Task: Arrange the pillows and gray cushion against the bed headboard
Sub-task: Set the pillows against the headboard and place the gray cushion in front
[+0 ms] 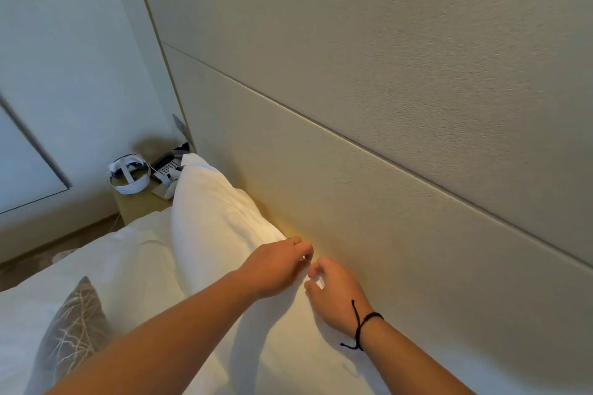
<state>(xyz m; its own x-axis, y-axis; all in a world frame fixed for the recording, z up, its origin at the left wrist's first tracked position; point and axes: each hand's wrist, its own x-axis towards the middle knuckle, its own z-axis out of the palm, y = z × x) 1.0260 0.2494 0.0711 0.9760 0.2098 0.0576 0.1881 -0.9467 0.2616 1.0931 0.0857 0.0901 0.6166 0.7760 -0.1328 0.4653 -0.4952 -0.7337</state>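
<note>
Step in hand: setting the first pillow against the headboard. Both hands work the top edge of a plump white fabric pillow (218, 218), which stands on its long edge, leaning on the beige textured padded headboard (385, 170). The left hand (276, 263) has fingers curled at the pillow's upper corner and seems to pinch the fabric, a ring showing on one finger. The right hand (337, 295), a black cord bracelet (362, 324) at its wrist, curls thumb and fingers over white fabric just beside the left; the grip looks narrow and pinched, but whether it is the same pillow or a second one below I cannot tell, the white blends together.

A grey square cushion with a pale branch pattern (70, 330) lies on the white bed linen (128, 260), well apart from the headboard, at lower left, untouched. So the task looks early: one pillow up, cushion not yet placed.

Next move probably calls for tugging the corner straight so the pillow sits flush and upright, then releasing and reaching back left for the cushion. Soft filling, so it may slump if left leaning.

Past the pillow, a wooden bedside surface (138, 202) carries a white headband device (131, 176) and a remote-like item, partly hidden.
</note>
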